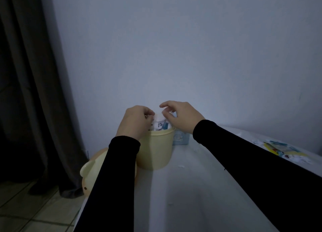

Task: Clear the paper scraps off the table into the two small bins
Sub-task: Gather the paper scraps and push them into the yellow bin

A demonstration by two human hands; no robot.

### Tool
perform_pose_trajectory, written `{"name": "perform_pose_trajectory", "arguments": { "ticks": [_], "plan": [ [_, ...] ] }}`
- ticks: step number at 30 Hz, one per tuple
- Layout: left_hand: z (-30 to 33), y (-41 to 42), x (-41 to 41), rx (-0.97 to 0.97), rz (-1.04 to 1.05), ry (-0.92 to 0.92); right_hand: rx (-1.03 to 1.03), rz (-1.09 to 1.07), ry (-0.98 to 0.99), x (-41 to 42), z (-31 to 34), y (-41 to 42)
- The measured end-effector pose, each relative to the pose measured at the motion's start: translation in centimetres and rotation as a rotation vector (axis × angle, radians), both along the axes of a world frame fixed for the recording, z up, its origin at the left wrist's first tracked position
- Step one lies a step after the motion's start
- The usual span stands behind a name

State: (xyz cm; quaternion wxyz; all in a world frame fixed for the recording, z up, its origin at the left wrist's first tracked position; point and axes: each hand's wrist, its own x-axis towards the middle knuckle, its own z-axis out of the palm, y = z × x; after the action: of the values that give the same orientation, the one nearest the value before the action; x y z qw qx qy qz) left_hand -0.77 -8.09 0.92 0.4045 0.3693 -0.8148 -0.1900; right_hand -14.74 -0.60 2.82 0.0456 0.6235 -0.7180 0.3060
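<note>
A pale yellow bin (155,149) stands on the white table (200,188) near the wall. Both my hands hover over its mouth. My left hand (135,121) has its fingers curled round white paper scraps (159,122) that stick up out of the bin. My right hand (179,115) pinches the same scraps from the other side. A light blue bin (181,138) stands right behind the yellow one, mostly hidden by my right wrist. More scraps, white, yellow and blue (278,149), lie at the table's far right. A tiny white scrap (182,166) lies beside the yellow bin.
The yellow bin's lid (89,170), with an ear-like bump, lies at the table's left edge under my left forearm. A dark curtain (34,92) hangs at the left over a tiled floor (34,214). The wall runs close behind the bins.
</note>
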Motion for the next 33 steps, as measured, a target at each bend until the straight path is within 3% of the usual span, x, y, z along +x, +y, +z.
{"name": "perform_pose_trajectory", "arguments": {
  "ticks": [8,11,16,24,28,31,33],
  "plan": [
    [0.3,0.4,-0.6,0.021,0.066,-0.036,0.053,-0.123,0.029,0.8,1.3,0.2],
    [0.2,0.0,-0.5,0.041,0.080,0.058,0.127,-0.151,0.039,1.3,1.9,-0.4],
    [-0.4,-0.4,-0.2,0.048,0.093,0.100,0.204,-0.053,0.071,2.0,1.1,-0.6],
    [0.7,1.5,0.8,-0.113,0.020,0.239,-0.169,-0.055,-0.019,0.6,-0.1,1.8],
    [-0.9,4.2,0.6,-0.387,-0.017,0.295,-0.377,-0.132,-0.081,0.7,-2.6,4.6],
    [-3.7,6.5,0.5,-0.565,-0.084,0.200,-0.198,-0.237,-0.112,0.4,-6.7,5.4],
    [-5.4,8.0,0.9,-0.512,-0.231,0.079,0.050,-0.301,-0.055,0.4,-9.2,5.9]
  ]
}}
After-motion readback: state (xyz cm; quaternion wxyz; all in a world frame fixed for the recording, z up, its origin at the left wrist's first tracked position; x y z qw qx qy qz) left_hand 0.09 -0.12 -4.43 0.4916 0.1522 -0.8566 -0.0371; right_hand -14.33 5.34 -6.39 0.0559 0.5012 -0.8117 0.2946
